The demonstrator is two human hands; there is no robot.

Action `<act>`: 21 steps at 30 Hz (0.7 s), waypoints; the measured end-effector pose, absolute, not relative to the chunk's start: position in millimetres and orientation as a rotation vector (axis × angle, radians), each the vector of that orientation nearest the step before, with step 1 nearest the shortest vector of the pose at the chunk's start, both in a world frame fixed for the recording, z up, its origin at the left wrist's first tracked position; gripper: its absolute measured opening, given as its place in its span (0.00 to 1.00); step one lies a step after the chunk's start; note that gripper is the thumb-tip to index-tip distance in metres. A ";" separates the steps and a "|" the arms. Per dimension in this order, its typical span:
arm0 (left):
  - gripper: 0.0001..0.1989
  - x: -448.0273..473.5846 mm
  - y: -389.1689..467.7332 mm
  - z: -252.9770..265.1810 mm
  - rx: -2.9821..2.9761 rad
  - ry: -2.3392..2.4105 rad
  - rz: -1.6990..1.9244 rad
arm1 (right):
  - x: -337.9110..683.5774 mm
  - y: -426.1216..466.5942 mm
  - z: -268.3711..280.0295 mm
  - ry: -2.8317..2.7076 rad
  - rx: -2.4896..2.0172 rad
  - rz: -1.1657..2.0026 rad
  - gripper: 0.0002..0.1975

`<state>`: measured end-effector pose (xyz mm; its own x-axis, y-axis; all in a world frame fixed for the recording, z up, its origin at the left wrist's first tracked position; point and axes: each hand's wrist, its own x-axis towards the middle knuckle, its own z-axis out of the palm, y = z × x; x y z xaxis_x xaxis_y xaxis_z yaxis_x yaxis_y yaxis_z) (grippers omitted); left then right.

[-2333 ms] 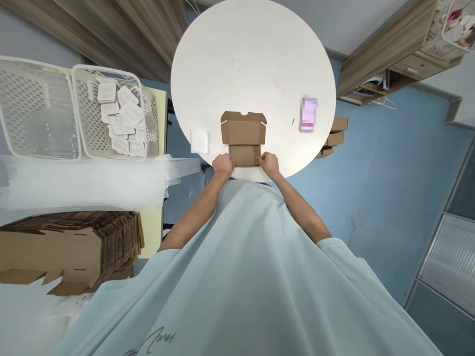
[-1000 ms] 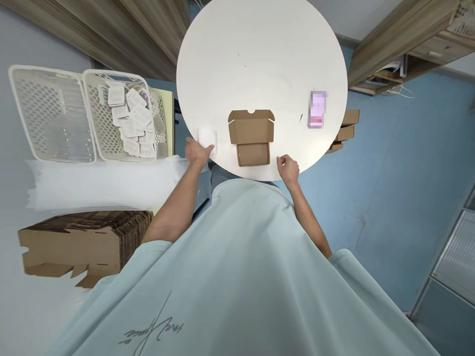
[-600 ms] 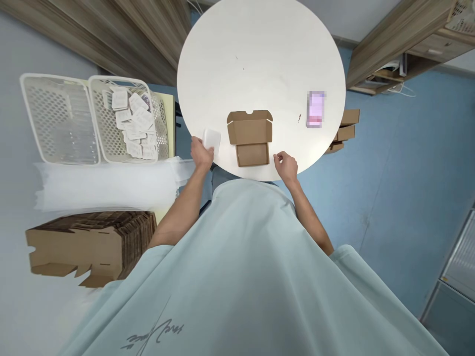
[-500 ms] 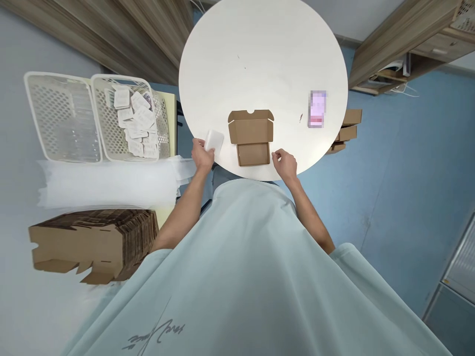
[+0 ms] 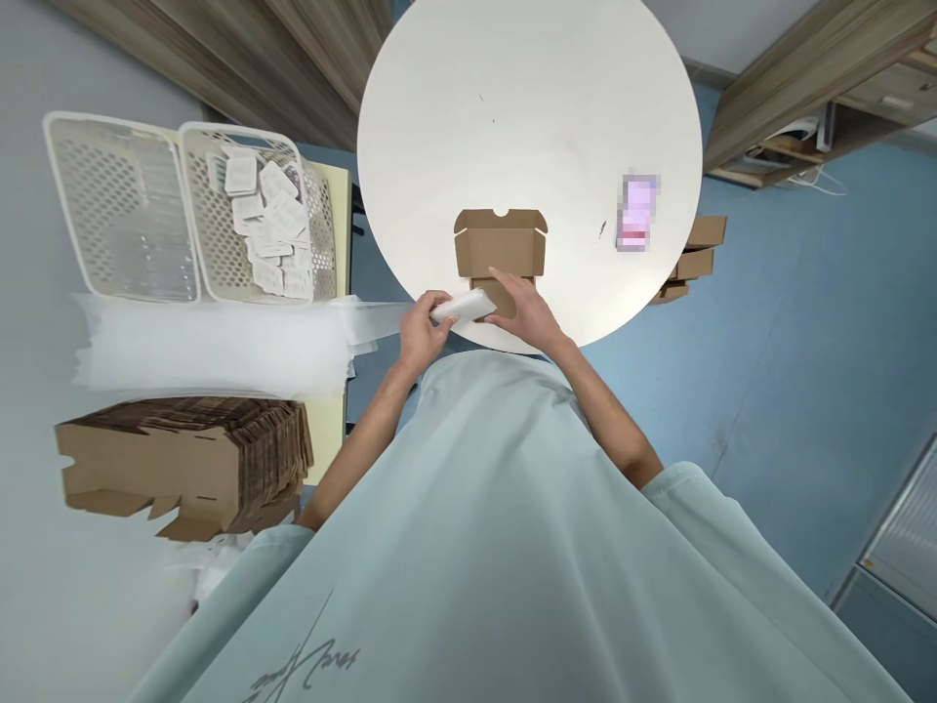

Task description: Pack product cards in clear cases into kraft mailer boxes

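Note:
My left hand [image 5: 425,330] grips a flat white packet [image 5: 464,308] between thumb and fingers, tilted above the near edge of the table. A thin translucent white sheet [image 5: 382,319] stretches from the stack at the left to this hand; whether the fingers pinch it too, I cannot tell. My right hand [image 5: 528,312], fingers apart, hovers over the open brown cardboard box [image 5: 501,250], close to the packet's right end. The box's lid is folded back away from me. Both the packet and my right hand partly cover its tray.
On the round white table [image 5: 542,98] lies a blurred pink-purple item [image 5: 636,213]. At left stand a basket of white packets [image 5: 272,220], a basket of clear plastic [image 5: 139,215], a stack of white sheets [image 5: 212,344] and flattened cartons [image 5: 157,464]. Brown boxes [image 5: 695,262] sit beyond the table's right edge.
My left hand has brought the white packet rightward to the box, drawing the thin sheet along. My right hand has moved left from beside the box to over it, its fingers opening.

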<state>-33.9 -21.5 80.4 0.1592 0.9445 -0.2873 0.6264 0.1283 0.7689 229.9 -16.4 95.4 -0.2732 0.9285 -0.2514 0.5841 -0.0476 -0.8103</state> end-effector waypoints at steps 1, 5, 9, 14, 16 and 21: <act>0.13 -27.3 -18.1 83.5 1.618 1.509 0.452 | 230.9 -16.1 93.8 -1.856 -1.581 1.266 0.41; 0.15 -4.1 -2.3 89.9 1.699 1.387 0.392 | 242.0 -19.0 88.7 -1.754 -1.655 1.351 0.26; 0.19 11.0 12.3 86.7 1.691 1.325 0.325 | 251.9 -23.3 82.5 -1.514 -1.851 1.435 0.15; 0.26 29.4 20.2 69.8 1.592 1.460 0.305 | 253.2 -18.1 68.9 -1.352 -1.980 1.410 0.06; 0.28 37.4 19.5 61.2 1.533 1.592 0.317 | 251.1 -13.8 64.3 -1.360 -2.059 1.398 0.05; 0.21 51.5 13.4 43.4 1.485 1.719 0.255 | 244.0 -5.7 58.9 -1.550 -2.299 1.353 0.17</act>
